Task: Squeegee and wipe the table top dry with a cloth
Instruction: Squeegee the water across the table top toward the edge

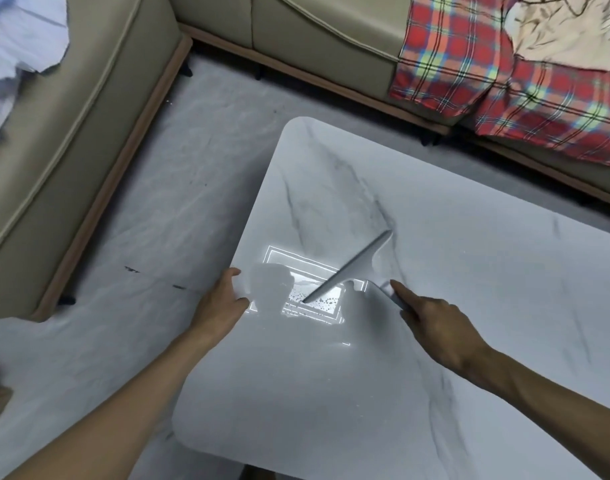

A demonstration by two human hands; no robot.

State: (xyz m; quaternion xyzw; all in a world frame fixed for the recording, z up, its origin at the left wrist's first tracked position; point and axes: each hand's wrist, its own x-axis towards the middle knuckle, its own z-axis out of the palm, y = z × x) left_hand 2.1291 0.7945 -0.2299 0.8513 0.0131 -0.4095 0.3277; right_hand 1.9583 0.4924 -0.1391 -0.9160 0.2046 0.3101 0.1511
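Observation:
A white marble-patterned table top [435, 341] fills the lower right of the head view. My right hand [431, 327] grips the handle of a white squeegee [352, 268], forefinger stretched along it. The blade lies diagonally on the table, running from lower left to upper right. Small water drops show in the bright ceiling-light reflection [317, 299] just under the blade's near end. My left hand [224, 303] holds the table's left edge, thumb on top of the surface. No cloth is seen on the table.
A beige sofa [89, 133] wraps around the left and far sides. A red plaid blanket [504, 74] and pale fabric lie on the far right seat. Grey marble-look floor [158, 237] lies between sofa and table.

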